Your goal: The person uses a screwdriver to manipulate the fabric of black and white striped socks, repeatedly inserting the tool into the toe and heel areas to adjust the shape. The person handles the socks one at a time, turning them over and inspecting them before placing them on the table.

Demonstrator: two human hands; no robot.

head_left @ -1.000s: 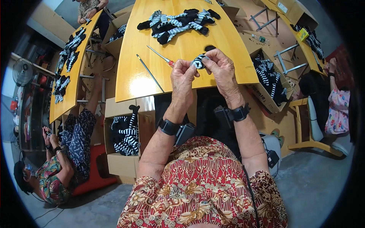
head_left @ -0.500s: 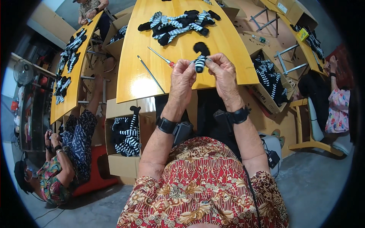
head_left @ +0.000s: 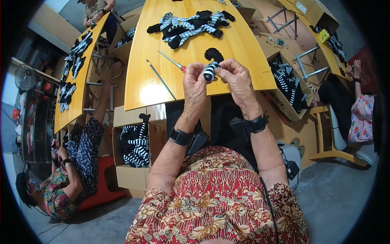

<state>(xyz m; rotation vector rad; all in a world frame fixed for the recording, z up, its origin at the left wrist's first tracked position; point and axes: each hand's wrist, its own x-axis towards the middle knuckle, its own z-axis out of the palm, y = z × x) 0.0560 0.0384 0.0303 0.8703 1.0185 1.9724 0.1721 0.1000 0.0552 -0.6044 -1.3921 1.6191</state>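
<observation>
Between my two hands, over the near edge of the yellow table [head_left: 227, 86], is a small black-and-white striped fabric piece [head_left: 209, 73] with a curled black end. My left hand [head_left: 195, 83] pinches its left side, and my right hand [head_left: 237, 80] grips its right side with thumb and fingers. The black end curls away from me above the tabletop. Left of my hands lie a screwdriver [head_left: 171, 59] with a red handle and a thin dark rod [head_left: 160, 79]. Farther back is a pile of striped and black fabric pieces [head_left: 191, 26].
Cardboard boxes of striped pieces stand at the left [head_left: 132, 179] and right [head_left: 302, 112] of the table. Another person [head_left: 67, 179] sits at the left table, a second [head_left: 97, 12] at its far end, and a third [head_left: 359, 110] at the right.
The striped piece has tilted and shifted slightly left and nearer me, its striped end now facing up at me. My right hand has moved inward over it.
</observation>
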